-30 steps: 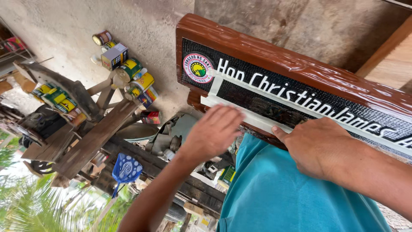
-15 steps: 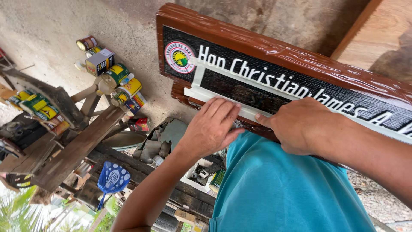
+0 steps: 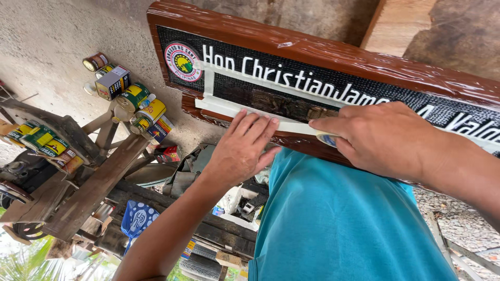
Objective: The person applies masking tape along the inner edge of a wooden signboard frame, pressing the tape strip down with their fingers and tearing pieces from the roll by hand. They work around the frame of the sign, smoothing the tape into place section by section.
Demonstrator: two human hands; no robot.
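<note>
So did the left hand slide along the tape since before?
Yes. The left hand slid right along the tape, toward the right hand. Earlier it sat near the sign's round emblem; now it presses farther along, close to the right hand.

The person wears a teal shirt [image 3: 333, 224], forearms bare

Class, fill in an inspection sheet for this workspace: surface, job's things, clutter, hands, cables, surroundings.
Surface: wooden signboard, glossy brown frame, black panel with white raised lettering.
Job's things: masking tape strip along the panel's lower edge; tape roll under the right hand.
Clutter: paint cans and small box on a rough wooden stand.
Hands: left hand pressing the tape flat; right hand gripping the roll.
Cables: nothing seen.
Surroundings: concrete ground, green foliage.
</note>
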